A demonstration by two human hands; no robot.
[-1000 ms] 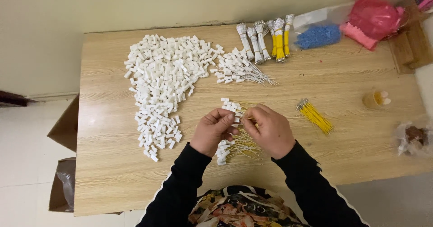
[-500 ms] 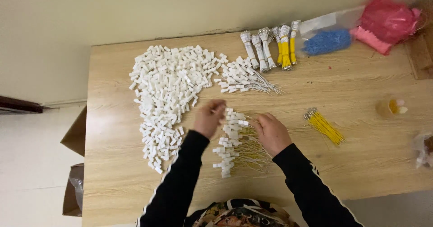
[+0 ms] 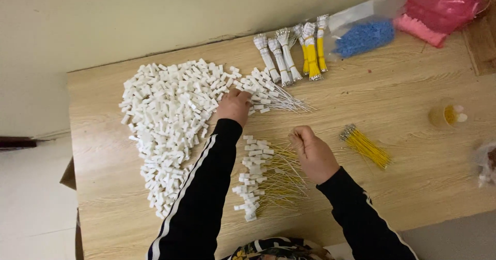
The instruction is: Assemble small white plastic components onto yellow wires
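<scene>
- head view, looking straight down on your wooden counter (image 3: 392, 100).
- your left hand (image 3: 235, 105) is stretched out to the far edge of the big heap of white connectors (image 3: 170, 120), fingers curled down onto the pieces there; from this angle i cannot tell whether they have closed on one.
- just beside that hand, to its right, lies a small fan of white-wired connectors (image 3: 274, 96), the thin wires pointing right.
- your right hand (image 3: 312, 154) sits nearer to you, fingers drawn together in a loose fist with the fingertips pinched; what is between them is too small to make out.
- right under and left of that hand lies the row of finished pieces (image 3: 263, 180), white plugs lined up on the left, yellow wires trailing right.
- a loose bundle of yellow wires (image 3: 366, 146) lies just right of your right hand, apart from it, slanted on the counter.
- at the far edge, tied bundles of white and yellow wires (image 3: 292, 53) lie side by side.
- next to them sits a clear bag of blue parts (image 3: 364, 37), and beyond it a pink bag (image 3: 444, 4) in the corner.
- a small clear cup (image 3: 447, 115) stands well off to the right.
- both your sleeves are black, the left one with white stripes.
</scene>
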